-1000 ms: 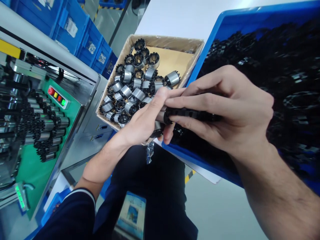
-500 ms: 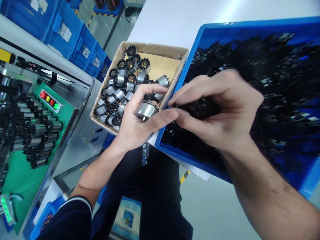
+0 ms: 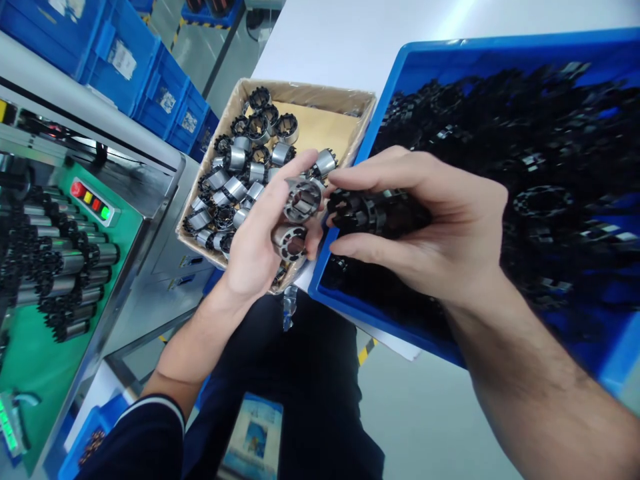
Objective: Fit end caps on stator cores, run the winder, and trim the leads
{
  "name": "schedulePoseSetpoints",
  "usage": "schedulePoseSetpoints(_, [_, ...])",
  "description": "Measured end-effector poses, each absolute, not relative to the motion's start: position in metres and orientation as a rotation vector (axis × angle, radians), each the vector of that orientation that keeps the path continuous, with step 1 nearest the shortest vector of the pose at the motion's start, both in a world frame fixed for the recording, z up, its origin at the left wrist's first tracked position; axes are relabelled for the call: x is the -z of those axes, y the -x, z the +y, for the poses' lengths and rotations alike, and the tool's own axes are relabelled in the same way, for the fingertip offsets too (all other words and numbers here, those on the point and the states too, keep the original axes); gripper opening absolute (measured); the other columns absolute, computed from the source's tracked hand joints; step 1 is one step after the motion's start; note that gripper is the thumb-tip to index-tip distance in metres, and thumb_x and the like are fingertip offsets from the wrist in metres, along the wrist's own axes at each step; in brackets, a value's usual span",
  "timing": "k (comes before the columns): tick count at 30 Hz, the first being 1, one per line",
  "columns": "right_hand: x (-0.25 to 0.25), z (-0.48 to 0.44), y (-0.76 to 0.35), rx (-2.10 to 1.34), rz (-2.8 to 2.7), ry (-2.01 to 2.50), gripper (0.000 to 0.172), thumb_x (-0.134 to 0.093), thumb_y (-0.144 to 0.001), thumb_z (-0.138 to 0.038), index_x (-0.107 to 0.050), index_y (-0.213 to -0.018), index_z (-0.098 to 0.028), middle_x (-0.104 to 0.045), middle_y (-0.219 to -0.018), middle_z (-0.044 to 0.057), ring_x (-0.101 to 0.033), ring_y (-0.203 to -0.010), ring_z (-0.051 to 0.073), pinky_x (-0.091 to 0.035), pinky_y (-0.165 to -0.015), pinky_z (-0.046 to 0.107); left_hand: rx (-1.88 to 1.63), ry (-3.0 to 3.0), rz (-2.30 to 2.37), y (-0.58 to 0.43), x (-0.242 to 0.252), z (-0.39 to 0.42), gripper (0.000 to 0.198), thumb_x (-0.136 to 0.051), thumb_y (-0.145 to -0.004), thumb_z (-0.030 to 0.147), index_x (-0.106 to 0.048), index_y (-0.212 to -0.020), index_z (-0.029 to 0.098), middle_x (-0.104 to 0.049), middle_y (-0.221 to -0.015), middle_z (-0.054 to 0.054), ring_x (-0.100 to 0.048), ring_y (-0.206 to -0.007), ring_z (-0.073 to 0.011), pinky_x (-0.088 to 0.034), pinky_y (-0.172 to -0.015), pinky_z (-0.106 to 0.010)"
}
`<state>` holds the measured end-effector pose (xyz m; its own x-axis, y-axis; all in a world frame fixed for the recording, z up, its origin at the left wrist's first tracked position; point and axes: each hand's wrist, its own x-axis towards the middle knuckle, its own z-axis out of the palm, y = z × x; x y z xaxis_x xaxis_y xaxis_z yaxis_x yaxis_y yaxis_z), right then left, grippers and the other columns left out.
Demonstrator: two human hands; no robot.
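Observation:
My left hand (image 3: pixel 260 237) lies palm up over the near corner of a cardboard box (image 3: pixel 295 93), its fingers curled round two silver metal rotor cores (image 3: pixel 301 200) whose slotted ends face me. My right hand (image 3: pixel 440 227) is closed round a short stack of black plastic toothed rings (image 3: pixel 373 212), held sideways with its end right beside the upper metal core. Both hands meet above the gap between the box and a blue bin (image 3: pixel 400 73) full of black rings.
The cardboard box holds several finished silver cores with black toothed caps (image 3: pixel 235 160). At left stands a green machine panel (image 3: pixel 50 313) with rows of cores on pins (image 3: pixel 65 260) and a red-yellow-green button strip (image 3: pixel 90 200). Blue crates (image 3: pixel 150 73) are stacked behind.
My left hand has turned the metal cores so their slotted ends face up. My right hand has brought the black ring stack up against the upper core.

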<state>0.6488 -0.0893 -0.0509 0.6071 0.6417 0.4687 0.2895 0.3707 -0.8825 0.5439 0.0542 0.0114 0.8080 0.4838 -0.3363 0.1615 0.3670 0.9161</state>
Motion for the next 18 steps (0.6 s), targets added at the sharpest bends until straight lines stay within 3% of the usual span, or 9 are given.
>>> schedulePoseSetpoints(3, [0.056, -0.089, -0.653, -0.220, -0.955, 1.283, 0.058, -0.122, -0.080, -0.043, -0.100, -0.132, -0.053, -0.096, -0.124, 0.003, -0.090, -0.117, 0.042, -0.081, -0.110, 0.065, -0.217, -1.195, 0.640, -0.526, -0.001, 0.052, 0.066, -0.073, -0.120, 0.090, -0.073, -0.160, 0.037, -0.082, -0.104, -0.007, -0.091, -0.097, -0.0333, -0.073, -0.067, -0.038])
schedulePoseSetpoints(5, [0.058, -0.087, -0.654, -0.212, -0.980, 1.279, 0.058, -0.123, -0.078, -0.040, -0.100, -0.129, -0.053, -0.096, -0.124, 0.003, -0.090, -0.120, 0.043, -0.081, -0.112, 0.065, -0.231, -1.212, 0.622, -0.512, 0.007, 0.050, 0.064, -0.067, -0.122, 0.092, -0.075, -0.150, 0.035, -0.079, -0.101, -0.007, -0.086, -0.085, -0.0297, -0.066, -0.061, -0.036])
schedulePoseSetpoints(8, [0.057, -0.084, -0.652, -0.212, -1.009, 1.242, 0.054, -0.119, -0.084, -0.036, -0.101, -0.132, -0.053, -0.096, -0.129, 0.004, -0.090, -0.123, 0.041, -0.081, -0.114, 0.062, -0.289, -1.244, 0.551, -0.499, 0.014, 0.045, 0.057, -0.059, -0.127, 0.087, -0.075, -0.134, 0.033, -0.070, -0.090, -0.003, -0.070, -0.066, -0.0223, -0.055, -0.058, -0.034])
schedulePoseSetpoints(10, [0.055, -0.083, -0.649, -0.212, -1.005, 1.231, 0.052, -0.114, -0.089, -0.037, -0.101, -0.136, -0.054, -0.096, -0.132, 0.002, -0.091, -0.124, 0.041, -0.081, -0.114, 0.061, -0.302, -1.251, 0.504, -0.497, 0.013, 0.043, 0.051, -0.055, -0.131, 0.082, -0.074, -0.135, 0.035, -0.067, -0.084, -0.002, -0.066, -0.064, -0.0219, -0.054, -0.061, -0.035])
schedulePoseSetpoints(14, [0.050, -0.085, -0.642, -0.236, -0.947, 1.256, 0.068, -0.115, -0.087, -0.038, -0.096, -0.149, -0.060, -0.097, -0.135, -0.002, -0.092, -0.123, 0.041, -0.083, -0.111, 0.062, -0.322, -1.245, 0.537, -0.502, 0.002, 0.039, 0.053, -0.052, -0.131, 0.080, -0.076, -0.141, 0.034, -0.083, -0.095, -0.005, -0.065, -0.063, -0.0222, -0.055, -0.062, -0.038])
schedulePoseSetpoints(18, [0.047, -0.088, -0.642, -0.251, -0.954, 1.248, 0.059, -0.112, -0.092, -0.033, -0.098, -0.145, -0.055, -0.097, -0.134, -0.002, -0.093, -0.124, 0.039, -0.081, -0.117, 0.064, -0.290, -1.291, 0.561, -0.502, -0.004, 0.044, 0.051, -0.063, -0.126, 0.081, -0.079, -0.141, 0.035, -0.084, -0.098, -0.005, -0.064, -0.062, -0.0215, -0.059, -0.061, -0.037])
